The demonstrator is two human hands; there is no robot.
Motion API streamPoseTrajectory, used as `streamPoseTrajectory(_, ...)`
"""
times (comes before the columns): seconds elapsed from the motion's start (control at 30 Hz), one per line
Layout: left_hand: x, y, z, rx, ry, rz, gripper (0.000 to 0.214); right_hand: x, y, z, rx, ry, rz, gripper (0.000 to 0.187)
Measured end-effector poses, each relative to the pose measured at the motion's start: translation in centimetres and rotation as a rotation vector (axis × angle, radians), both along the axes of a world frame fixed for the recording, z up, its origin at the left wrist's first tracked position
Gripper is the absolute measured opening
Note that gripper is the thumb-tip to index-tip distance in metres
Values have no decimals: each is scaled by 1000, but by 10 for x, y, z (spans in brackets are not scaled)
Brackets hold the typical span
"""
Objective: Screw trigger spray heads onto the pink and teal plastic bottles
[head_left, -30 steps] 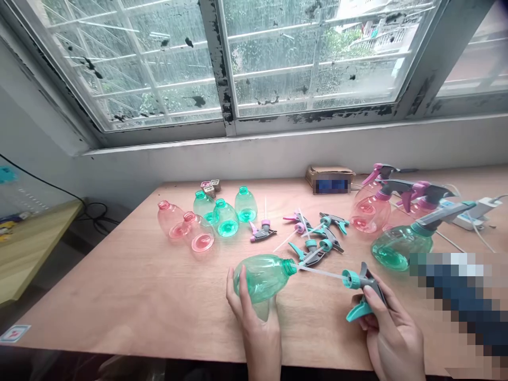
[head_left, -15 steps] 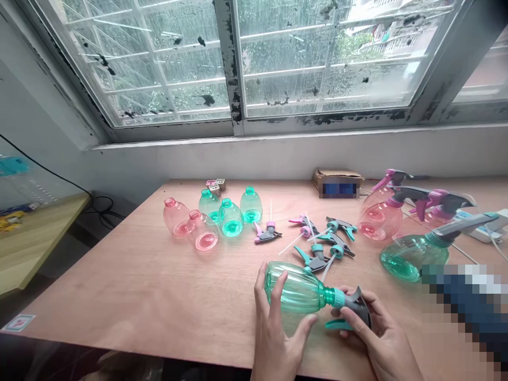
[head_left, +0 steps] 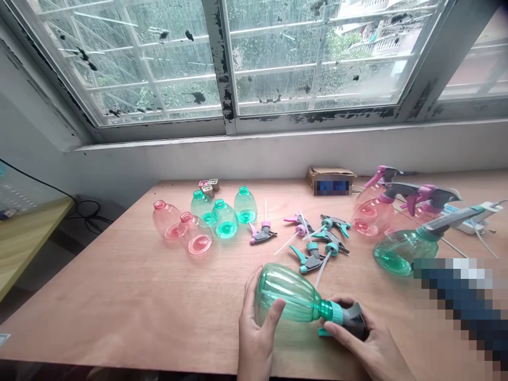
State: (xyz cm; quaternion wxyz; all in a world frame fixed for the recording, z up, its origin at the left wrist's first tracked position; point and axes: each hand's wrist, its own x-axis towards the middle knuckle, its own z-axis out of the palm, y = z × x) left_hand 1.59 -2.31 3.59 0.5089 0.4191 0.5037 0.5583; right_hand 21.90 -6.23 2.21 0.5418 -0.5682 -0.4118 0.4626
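Observation:
A clear green spray bottle (head_left: pixel 291 293) lies on its side between my hands, its neck pointing right. Around its rounded base end is my left hand (head_left: pixel 256 323), thumb on the near side and the other fingers behind. On the neck sits a grey and teal trigger sprayer (head_left: pixel 349 317), gripped by my right hand (head_left: pixel 367 338), whose thumb presses near the teal collar. Just beyond the bottle, loose teal trigger sprayers (head_left: pixel 311 259) lie with their white tubes sticking out; pink ones (head_left: pixel 262 233) lie near them.
Open green bottles (head_left: pixel 225 222) and pink bottles (head_left: pixel 196 235) stand at the back left. Assembled sprayers, including a pink bottle (head_left: pixel 373 217) and a green bottle (head_left: pixel 405 251), stand at right. A cardboard box (head_left: pixel 331 181), small blocks (head_left: pixel 208 186) and a power strip (head_left: pixel 472 222) are at the back.
The bottle has tilted, its neck end dropping slightly. My left hand has moved left and wrapped closer round the base; my right thumb has shifted toward the collar. The view has shifted slightly.

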Motion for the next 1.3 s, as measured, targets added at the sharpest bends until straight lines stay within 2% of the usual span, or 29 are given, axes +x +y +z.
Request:
streamPoseTrajectory(0.1,1,1,-7,33,-22,-31,65,1,1,1,-37,-14,-58,38)
streamPoseTrajectory(0.23,5,-3,-9,10,28,2,63,-1,2,1,-32,47,-96,40)
streamPoseTrajectory(0.37,7,-5,-7,0,-29,38,78,-5,1,2,15,81,-88,42)
streamPoseTrajectory(0.47,9,-5,-3,-21,-83,79,83,-5,0,3,6,63,-17,43)
streamPoseTrajectory(0.6,12,-3,6,26,47,63,64,-1,-1,4,-45,42,105,42)
streamPoseTrajectory(0.7,11,-2,9,70,103,20,52,0,0,6,-52,29,111,44)
streamPoseTrajectory(0.97,5,-2,3,54,-22,7,62,0,4,9,-51,33,94,41)
streamPoseTrajectory(1.17,7,-7,8,59,-59,-61,66,0,1,3,-33,91,123,33)
streamPoseTrajectory(1.3,7,-7,13,-7,-79,-3,76,-2,0,3,-20,126,112,32)
